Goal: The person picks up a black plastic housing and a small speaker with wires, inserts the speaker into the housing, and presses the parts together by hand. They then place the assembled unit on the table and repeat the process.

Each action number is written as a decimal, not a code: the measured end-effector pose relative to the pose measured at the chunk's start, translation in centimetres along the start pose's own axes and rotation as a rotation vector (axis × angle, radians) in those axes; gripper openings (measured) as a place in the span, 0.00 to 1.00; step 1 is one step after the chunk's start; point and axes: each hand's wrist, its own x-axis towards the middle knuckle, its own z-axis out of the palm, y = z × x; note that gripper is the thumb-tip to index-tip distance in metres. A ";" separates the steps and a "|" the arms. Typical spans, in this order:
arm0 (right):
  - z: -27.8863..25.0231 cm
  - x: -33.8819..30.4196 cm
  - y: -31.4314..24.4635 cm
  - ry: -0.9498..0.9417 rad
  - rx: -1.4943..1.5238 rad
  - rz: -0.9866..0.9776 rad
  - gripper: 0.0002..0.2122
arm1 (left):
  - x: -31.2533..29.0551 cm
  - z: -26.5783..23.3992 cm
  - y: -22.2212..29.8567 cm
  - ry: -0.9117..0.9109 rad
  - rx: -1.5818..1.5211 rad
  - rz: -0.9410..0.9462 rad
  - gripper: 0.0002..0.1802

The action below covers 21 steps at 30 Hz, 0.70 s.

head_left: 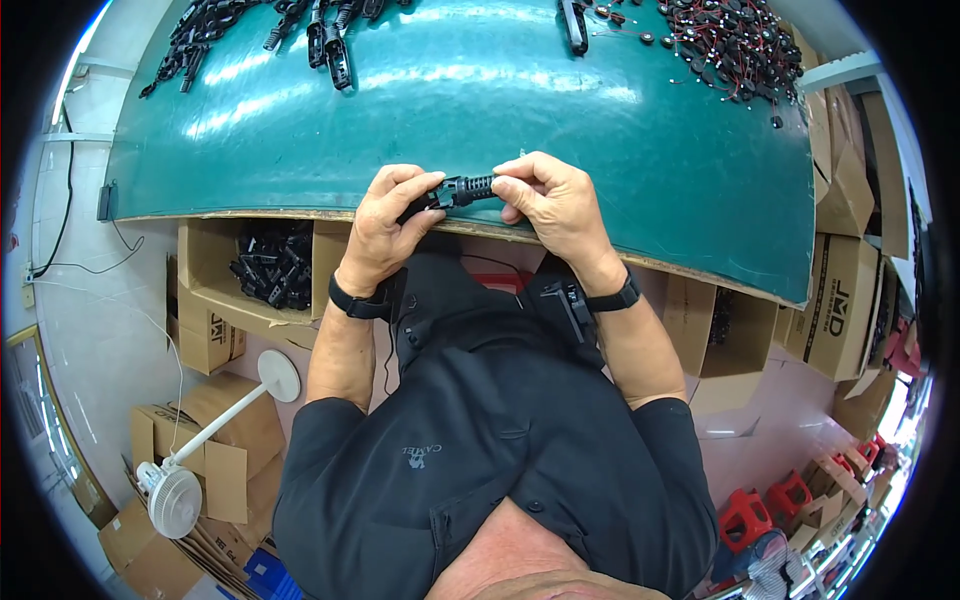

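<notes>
Over the front edge of the green table (420, 130), both my hands grip one black plastic housing (447, 193) with a ribbed sleeve (478, 188) at its right end. My left hand (388, 218) pinches the housing's left part between thumb and fingers. The ribbed end is between the thumb and curled fingers of my right hand (553, 205), which hide its tip. The piece lies roughly level, its right end slightly higher. What it belongs to cannot be made out.
Black housings (330, 55) lie along the far left. One black part (574, 25) sits at the far middle. A heap of small round black parts with red wires (725, 45) covers the far right. Below the table edge stand cartons (210, 270), one holding black parts (275, 265). A white fan (175, 500) stands lower left.
</notes>
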 end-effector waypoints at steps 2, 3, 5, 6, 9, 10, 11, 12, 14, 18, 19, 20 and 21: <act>0.1 -0.1 0.5 -0.015 -0.123 -0.069 0.10 | 0.7 -1.5 0.1 -0.024 0.008 0.013 0.30; 0.2 -0.3 0.7 -0.028 -0.180 -0.103 0.11 | 1.3 -3.3 0.5 -0.097 0.072 0.008 0.29; 0.1 -0.8 0.6 0.001 -0.121 -0.097 0.11 | 2.9 -7.0 1.4 -0.171 0.147 0.001 0.29; 0.1 -0.8 0.5 0.031 -0.066 -0.092 0.11 | 3.9 -9.0 1.8 -0.224 0.243 -0.047 0.26; 0.2 -0.7 0.9 0.058 -0.044 -0.128 0.12 | 7.8 -11.1 2.3 -0.381 0.420 -0.058 0.21; 0.2 -0.7 1.2 0.065 -0.088 -0.165 0.12 | 9.2 -10.8 2.3 -0.486 0.484 -0.017 0.19; 0.1 -0.8 1.4 0.076 -0.135 -0.199 0.12 | 10.1 -10.2 2.3 -0.594 0.542 0.027 0.18; 0.2 -0.8 1.5 0.070 -0.127 -0.197 0.12 | 10.6 -9.7 2.4 -0.598 0.547 0.019 0.18; 0.2 -0.8 1.6 0.090 -0.175 -0.246 0.12 | 11.7 -8.3 2.4 -0.678 0.653 0.060 0.16; 0.1 -0.4 1.6 0.096 -0.220 -0.278 0.11 | 13.2 -6.8 3.1 -0.791 0.779 0.044 0.15; 0.2 -0.4 1.5 0.090 -0.231 -0.285 0.11 | 13.2 -6.9 3.4 -0.822 0.819 0.024 0.15; 0.3 -0.5 1.4 0.087 -0.232 -0.290 0.11 | 12.9 -7.2 3.4 -0.818 0.822 0.023 0.15; 0.1 -0.5 1.4 0.100 -0.219 -0.286 0.10 | 12.6 -7.7 3.3 -0.742 0.729 0.017 0.17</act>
